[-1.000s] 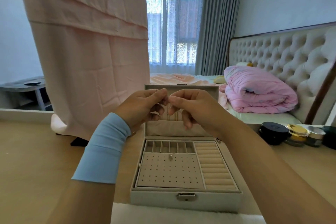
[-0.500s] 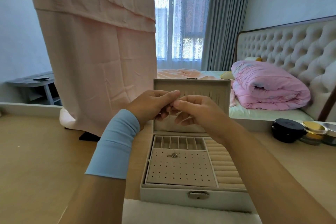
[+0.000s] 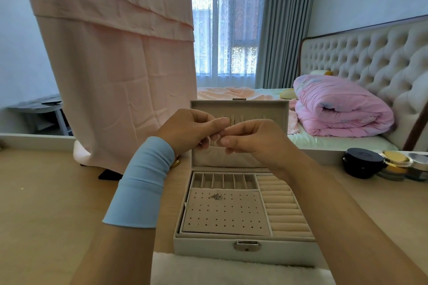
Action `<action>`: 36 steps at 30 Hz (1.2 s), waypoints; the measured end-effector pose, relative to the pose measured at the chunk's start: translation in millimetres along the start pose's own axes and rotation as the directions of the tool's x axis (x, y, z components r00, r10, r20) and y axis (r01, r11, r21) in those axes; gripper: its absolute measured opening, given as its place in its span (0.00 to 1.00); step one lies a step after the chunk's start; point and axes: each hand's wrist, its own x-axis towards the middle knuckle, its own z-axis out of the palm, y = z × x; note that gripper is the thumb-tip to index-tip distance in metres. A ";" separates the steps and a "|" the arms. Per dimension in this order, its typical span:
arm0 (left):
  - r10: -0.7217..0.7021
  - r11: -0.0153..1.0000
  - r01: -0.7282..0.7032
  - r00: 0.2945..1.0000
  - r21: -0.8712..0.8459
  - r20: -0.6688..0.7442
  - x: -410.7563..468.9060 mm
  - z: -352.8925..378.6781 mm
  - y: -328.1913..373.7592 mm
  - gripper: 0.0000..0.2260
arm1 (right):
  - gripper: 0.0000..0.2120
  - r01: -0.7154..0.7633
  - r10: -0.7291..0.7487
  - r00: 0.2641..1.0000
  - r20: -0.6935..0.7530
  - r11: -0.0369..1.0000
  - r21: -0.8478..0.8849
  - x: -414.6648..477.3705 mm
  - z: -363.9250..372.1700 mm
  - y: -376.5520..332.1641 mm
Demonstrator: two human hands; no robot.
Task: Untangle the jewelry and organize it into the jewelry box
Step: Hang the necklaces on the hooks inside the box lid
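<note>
Both hands are raised together in front of the open lid, fingertips meeting. The left hand, with a light blue fabric sleeve on its wrist, and the right hand are pinched closed at one point; whatever they pinch is too small to make out.

Surroundings, largest first. A pale wooden tabletop carries the work. Behind it stands a bed with a cream tufted headboard and a rolled pink quilt, with a window and grey curtains beyond. A pink draped cloth hangs at the left, its lower edge near the box's back left corner.

The white rectangular jewelry box sits centred near the table's front edge, lid upright, latch facing the viewer. A small silver jewelry piece lies on the perforated beige earring panel, near its far edge. Ring rolls fill the right compartment; the small slots behind the panel look vacant.

Three round cosmetic jars stand well apart at the right. A white fluffy cloth touches the box's front. Bare tabletop lies open on both sides.
</note>
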 end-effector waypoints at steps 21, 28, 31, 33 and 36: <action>-0.183 0.970 0.149 0.967 -0.193 -0.178 1.3 -15.3 -50.3 0.05 | 0.06 -0.015 -0.025 0.978 -0.208 0.982 -0.188 29.4 19.5 9.9; -0.077 0.989 0.119 0.925 0.091 -0.372 10.1 -3.8 -70.2 0.07 | 0.03 0.050 -0.255 0.890 -0.378 0.879 -0.474 81.8 47.0 20.6; -0.097 0.986 0.151 0.876 0.076 -0.472 14.3 -2.3 -67.1 0.08 | 0.04 0.052 -0.310 0.850 -0.426 0.854 -0.517 92.1 53.0 22.3; -0.160 0.981 0.194 0.837 0.012 -0.523 17.1 -0.4 -64.5 0.10 | 0.04 0.047 -0.333 0.830 -0.447 0.841 -0.540 95.2 57.4 24.7; -0.242 0.966 0.252 0.801 -0.059 -0.547 20.7 1.5 -64.0 0.13 | 0.03 0.034 -0.348 0.810 -0.471 0.831 -0.555 96.3 61.9 28.1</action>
